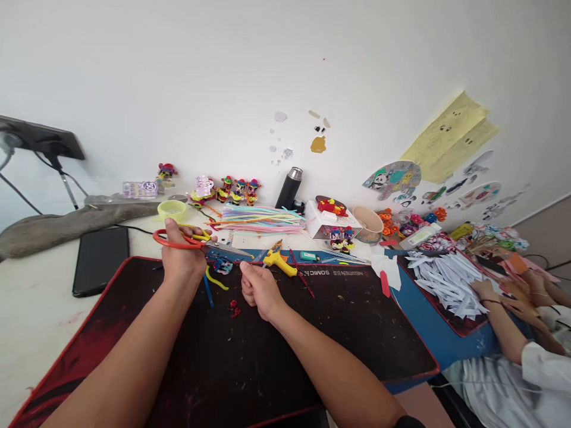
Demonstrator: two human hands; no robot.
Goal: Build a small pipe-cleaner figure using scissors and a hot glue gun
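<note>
Scissors with orange and yellow handles (178,239) are held in my left hand (184,252), their blades pointing right. My right hand (261,290) is curled closed above the black mat (250,368); what it pinches, if anything, is too small to name. Just behind my right hand lies a yellow glue gun (281,261). Between the hands are a yellow-green pipe cleaner piece (216,280), a blue strip (209,289) and small red bits (234,308) on the mat. A bundle of pastel pipe cleaners (263,220) lies behind.
A phone (102,261) and green tape roll (172,210) are on the left. Small figures (239,191), a black thermos (289,188) and a white box (328,220) stand near the wall. At right, another person's hands (504,297) are beside white paper strips (446,282).
</note>
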